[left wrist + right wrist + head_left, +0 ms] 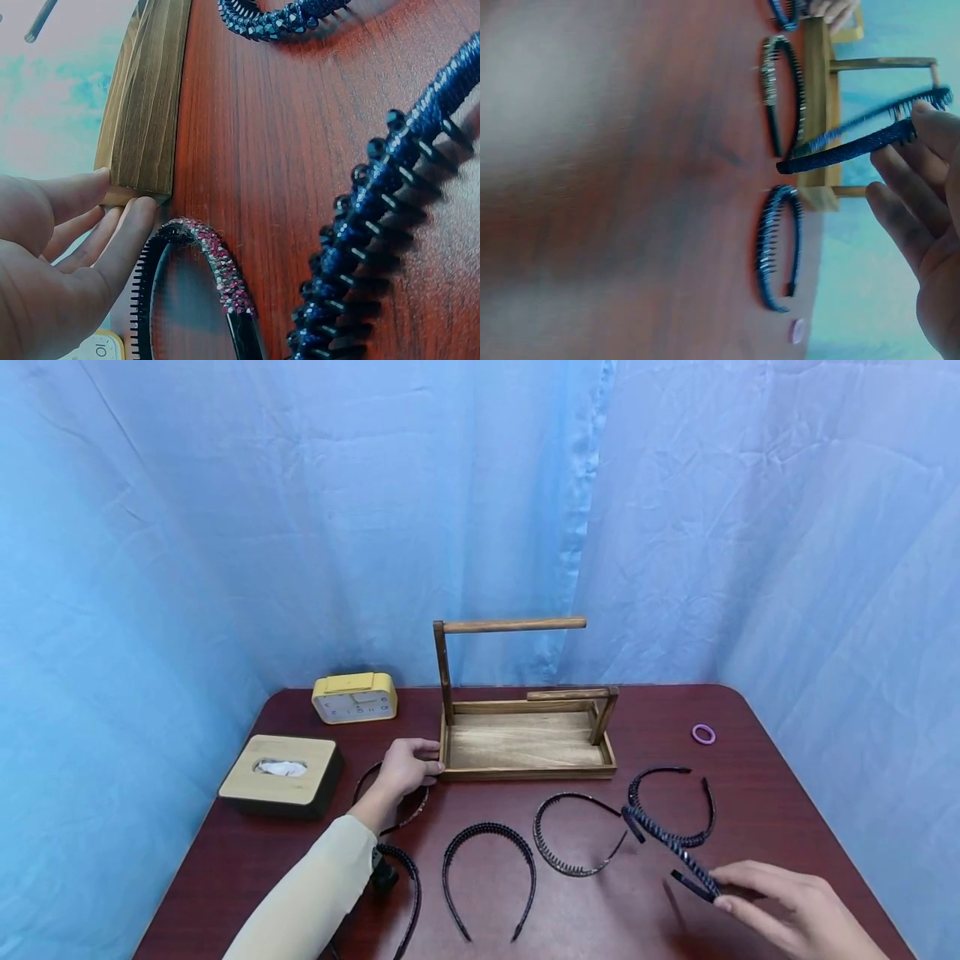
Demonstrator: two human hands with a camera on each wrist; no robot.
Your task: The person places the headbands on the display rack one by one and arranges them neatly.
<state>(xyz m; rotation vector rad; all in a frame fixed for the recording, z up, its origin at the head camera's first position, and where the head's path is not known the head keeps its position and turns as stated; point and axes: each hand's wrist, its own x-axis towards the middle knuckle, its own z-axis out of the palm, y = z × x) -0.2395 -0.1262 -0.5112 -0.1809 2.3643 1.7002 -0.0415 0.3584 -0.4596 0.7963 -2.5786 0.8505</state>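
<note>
- 1 dk hairband (pixel 695 867) pinched in R hand (pixel 787 902), held up over bench (pixel 592 918), R front.
- L hand (pixel 403 770) grips wooden tray (pixel 525 773) at near L corner.
- 5 other hairbands (pixel 489 828) lie on bench, approx. spread L to R.
- Tissue box (pixel 311 768) + clock (pixel 354 703) L of tray.

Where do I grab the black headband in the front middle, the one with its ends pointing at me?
Probably pinch the black headband across the middle of its bend, coming from above. It lies with that rounded bend farthest from you, uncovered, and its two thin tips toward you. A sparkly headband lies close on its right, so coming from that side looks tighter.
</note>
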